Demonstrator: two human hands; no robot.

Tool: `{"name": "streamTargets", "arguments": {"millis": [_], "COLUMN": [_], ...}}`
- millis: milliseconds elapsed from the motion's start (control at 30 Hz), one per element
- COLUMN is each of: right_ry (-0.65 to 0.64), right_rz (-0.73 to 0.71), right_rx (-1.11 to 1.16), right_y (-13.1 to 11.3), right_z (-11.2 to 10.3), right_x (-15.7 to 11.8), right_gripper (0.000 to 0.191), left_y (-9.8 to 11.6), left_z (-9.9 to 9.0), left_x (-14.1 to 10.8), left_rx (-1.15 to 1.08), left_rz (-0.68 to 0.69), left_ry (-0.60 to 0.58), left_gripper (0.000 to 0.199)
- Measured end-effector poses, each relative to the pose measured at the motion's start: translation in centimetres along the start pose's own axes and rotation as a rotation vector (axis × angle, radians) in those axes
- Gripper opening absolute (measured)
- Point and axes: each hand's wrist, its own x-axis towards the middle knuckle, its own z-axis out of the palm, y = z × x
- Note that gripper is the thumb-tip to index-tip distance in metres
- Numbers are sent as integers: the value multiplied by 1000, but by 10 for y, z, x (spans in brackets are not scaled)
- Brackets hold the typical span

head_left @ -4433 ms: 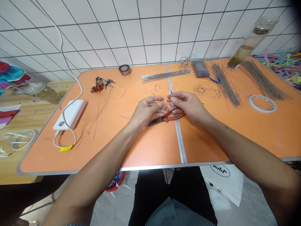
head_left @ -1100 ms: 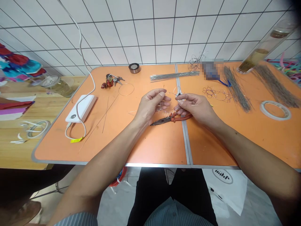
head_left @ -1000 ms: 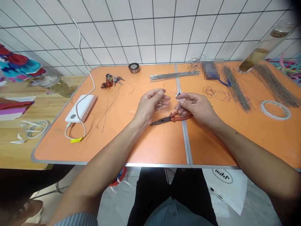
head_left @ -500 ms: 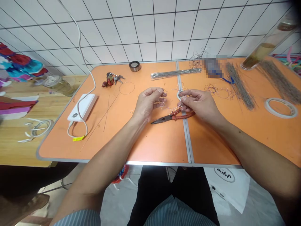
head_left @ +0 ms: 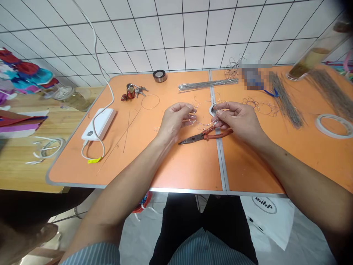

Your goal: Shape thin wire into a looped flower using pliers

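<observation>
A thin copper-coloured wire (head_left: 205,127), bent into a row of small loops, spans my two hands above the orange table. My left hand (head_left: 173,119) pinches one end of it between thumb and fingers. At the other end, my right hand (head_left: 238,117) has thumb and forefinger pressed together on the wire; the exact grip is hidden. A small curved silver piece (head_left: 212,109) shows beside the right fingertips, and whether they touch it I cannot tell. Below the wire lie long-nose pliers (head_left: 194,138) with red handles, partly behind my right hand.
Behind my hands lies a bundle of straight wires (head_left: 206,85), with black tape (head_left: 159,76) and keys (head_left: 139,90) to its left. A power bank (head_left: 99,124) with a white cable is at left. Looped wire (head_left: 264,107), darker wires (head_left: 288,101) and a white tape roll (head_left: 335,126) are at right.
The view has shifted slightly, so the table's things appear a little further right. Both hands keep nearly the same pose on the looped wire; the right fingers have moved slightly.
</observation>
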Motion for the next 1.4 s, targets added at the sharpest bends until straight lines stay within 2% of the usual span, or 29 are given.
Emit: {"name": "streamTargets", "arguments": {"millis": [1100, 1300, 1400], "right_ry": [72, 96, 98], "right_rz": [-107, -134, -134], "right_rx": [-2, 14, 10], "right_y": [-5, -5, -4], "right_z": [-7, -7, -7], "right_x": [3, 4, 4], "right_gripper": [30, 28, 28], "left_y": [-6, -8, -8], "left_z": [3, 6, 6], "left_x": [-3, -6, -6], "left_rx": [25, 72, 69], "left_rz": [-83, -100, -98], "left_ry": [-58, -134, -124], "left_gripper": [36, 35, 33]}}
